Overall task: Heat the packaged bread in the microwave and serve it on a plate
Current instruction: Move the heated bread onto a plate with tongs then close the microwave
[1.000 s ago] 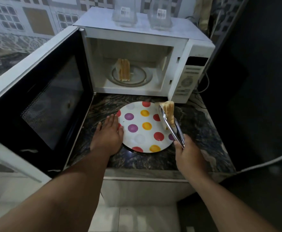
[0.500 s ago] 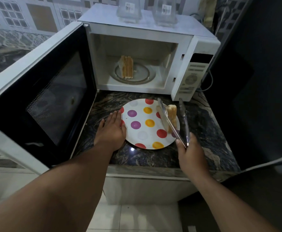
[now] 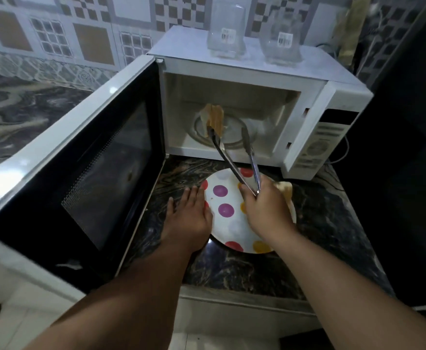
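The white microwave [image 3: 333,102] stands with its door [image 3: 100,157] swung wide to the left. Upright bread slices [image 3: 213,117] sit on the glass turntable [image 3: 234,137] inside. My right hand [image 3: 265,208] grips metal tongs [image 3: 234,157] whose spread tips reach into the cavity, the left tip beside the slices. One bread slice [image 3: 286,189] lies at the right rim of the polka-dot plate [image 3: 222,223], partly hidden behind my right hand. My left hand [image 3: 189,215] rests flat on the counter with straight fingers touching the plate's left edge.
Two clear glass containers [image 3: 227,31] [image 3: 281,40] with barcode stickers stand on top of the microwave. The dark marbled counter [image 3: 320,223] ends at a front edge near my forearms. A cable [image 3: 343,152] runs behind the microwave's right side.
The tongs let go of a bread slice on the plate's right side, then swung up and forward into the microwave toward the remaining slices. My left hand stayed by the plate.
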